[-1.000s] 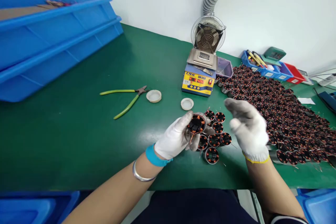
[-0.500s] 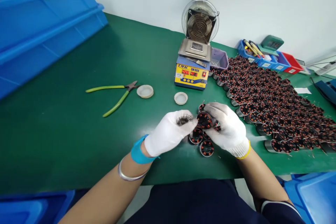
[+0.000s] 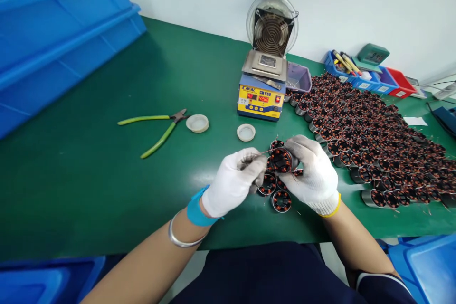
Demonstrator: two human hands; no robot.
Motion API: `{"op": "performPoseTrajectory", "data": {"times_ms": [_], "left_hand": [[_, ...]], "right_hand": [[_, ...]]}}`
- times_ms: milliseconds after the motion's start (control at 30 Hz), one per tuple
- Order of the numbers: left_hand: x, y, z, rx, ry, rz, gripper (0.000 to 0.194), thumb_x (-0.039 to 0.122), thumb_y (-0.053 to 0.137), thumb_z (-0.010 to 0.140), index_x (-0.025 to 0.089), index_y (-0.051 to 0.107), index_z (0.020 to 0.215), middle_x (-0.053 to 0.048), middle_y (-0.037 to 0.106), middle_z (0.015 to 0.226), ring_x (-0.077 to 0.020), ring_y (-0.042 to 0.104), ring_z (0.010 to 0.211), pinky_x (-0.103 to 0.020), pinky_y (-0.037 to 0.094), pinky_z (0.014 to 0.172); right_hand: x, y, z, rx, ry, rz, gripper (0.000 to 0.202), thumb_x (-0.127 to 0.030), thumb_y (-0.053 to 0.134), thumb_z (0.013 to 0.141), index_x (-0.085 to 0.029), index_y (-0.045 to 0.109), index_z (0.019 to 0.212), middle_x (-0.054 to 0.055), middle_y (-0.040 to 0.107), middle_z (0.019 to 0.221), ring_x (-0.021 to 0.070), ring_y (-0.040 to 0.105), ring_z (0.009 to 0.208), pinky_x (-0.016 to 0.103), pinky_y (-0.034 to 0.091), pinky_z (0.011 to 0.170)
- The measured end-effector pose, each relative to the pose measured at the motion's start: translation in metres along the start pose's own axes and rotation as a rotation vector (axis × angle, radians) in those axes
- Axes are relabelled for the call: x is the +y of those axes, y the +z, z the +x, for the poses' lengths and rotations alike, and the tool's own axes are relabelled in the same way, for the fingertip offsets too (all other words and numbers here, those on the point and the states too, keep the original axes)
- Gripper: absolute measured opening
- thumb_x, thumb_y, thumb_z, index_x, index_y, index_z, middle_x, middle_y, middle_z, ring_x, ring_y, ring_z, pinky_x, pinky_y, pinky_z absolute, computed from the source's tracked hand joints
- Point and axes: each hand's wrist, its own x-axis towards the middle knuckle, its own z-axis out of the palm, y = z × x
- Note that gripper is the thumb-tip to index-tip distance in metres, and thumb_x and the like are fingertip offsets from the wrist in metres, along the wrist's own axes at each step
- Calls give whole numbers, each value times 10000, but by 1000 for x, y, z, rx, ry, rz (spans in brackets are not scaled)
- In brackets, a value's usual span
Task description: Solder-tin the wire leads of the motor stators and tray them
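Coil ring [image 3: 281, 160]: round, with metal casing, black inside and copper windings
Open face: turned to the camera, a little tilted
Wire [image 3: 264, 153]: thin, extends sideways from the rim
Place: held up, over the small group of similar rings [image 3: 281, 201]

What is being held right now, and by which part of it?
A copper-wound core: the right hand grips it by its outer side, and the left hand seems to pinch a thin wire at its edge.

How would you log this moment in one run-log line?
left hand: fingers pinch wire; right hand: holds copper-wound cylinder; nearby: similar cylinders; green-handled cutters: open; yellow-fronted machine: display lit
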Motion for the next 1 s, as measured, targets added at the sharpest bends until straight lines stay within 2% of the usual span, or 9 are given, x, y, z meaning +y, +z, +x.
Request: {"op": "performPoseTrajectory", "data": {"times_ms": [100, 200, 267, 333, 400, 533, 633, 800, 1000], "left_hand": [[3, -7, 3, 178, 218, -175, 370, 499, 748, 746, 210, 533, 661, 67, 460, 453, -68, 375, 362, -206, 296, 358], [0, -23, 23, 374, 430, -204, 322, 508, 721, 755, 223, 575, 783, 30, 588, 651, -108, 558, 533, -236, 446, 478], [-7, -34, 41, 446, 485, -4, 452, 493, 767, 685, 222, 592, 1002, -46, 682, 996, -182, 676, 874, -301, 551, 730], [-17, -41, 57, 457, 459, 368, 767, 463, 827, 585, 187, 526, 1234, -150, 588, 1336, -294, 587, 1215, -416, 482, 1011], [-26, -45, 69, 435, 380, 758, 1011, 459, 854, 521, 125, 432, 1377, -231, 498, 1441, -392, 483, 1331, -512, 391, 1104], [-36, -48, 84, 354, 272, 1163, 1096, 461, 829, 561, 75, 350, 1469, -225, 595, 1334, -408, 541, 1260, -517, 392, 1084], [-38, -50, 89, 333, 308, 1203, 947, 350, 752, 673, 94, 344, 1489, -165, 673, 1244, -340, 608, 1191, -457, 373, 1101], [-35, -48, 87, 329, 278, 1261, 878, 309, 672, 736, 65, 332, 1508, -160, 728, 1088, -326, 681, 1034, -399, 487, 896], [-30, -46, 84, 317, 258, 1280, 864, 325, 655, 766, 56, 321, 1517, -181, 727, 1092, -335, 688, 1014, -400, 500, 854]], "right_hand": [[-1, -7, 12, -49, 66, -46, 468, -174, 606, 719, -218, 560, 1183, 104, 660, 1124, 275, 644, 1058, 451, 555, 904], [8, -7, 36, -161, 204, -133, 448, -212, 613, 726, -203, 572, 1172, 120, 620, 1254, 279, 642, 1077, 426, 557, 868], [18, 1, 55, -286, 308, -204, 496, -243, 617, 735, -213, 548, 1225, 114, 585, 1334, 293, 652, 1069, 420, 558, 811], [30, 13, 73, -438, 359, -272, 536, -276, 627, 739, -234, 529, 1264, 100, 607, 1313, 311, 666, 1032, 421, 550, 769], [38, 28, 88, -564, 346, -324, 544, -298, 639, 734, -244, 533, 1265, 91, 644, 1250, 323, 671, 1007, 420, 541, 754], [45, 52, 102, -734, 244, -405, 474, -296, 638, 740, -241, 557, 1204, 92, 662, 1201, 305, 673, 972, 377, 526, 707], [44, 59, 102, -807, 177, -446, 444, -295, 638, 756, -246, 562, 1192, 87, 668, 1173, 282, 675, 948, 346, 510, 679], [42, 58, 103, -867, 118, -472, 471, -340, 655, 753, -248, 576, 1208, 91, 665, 1163, 273, 674, 927, 333, 489, 653], [43, 50, 104, -811, 148, -452, 525, -419, 665, 759, -240, 572, 1244, 94, 642, 1187, 291, 663, 961, 338, 494, 660]]}}
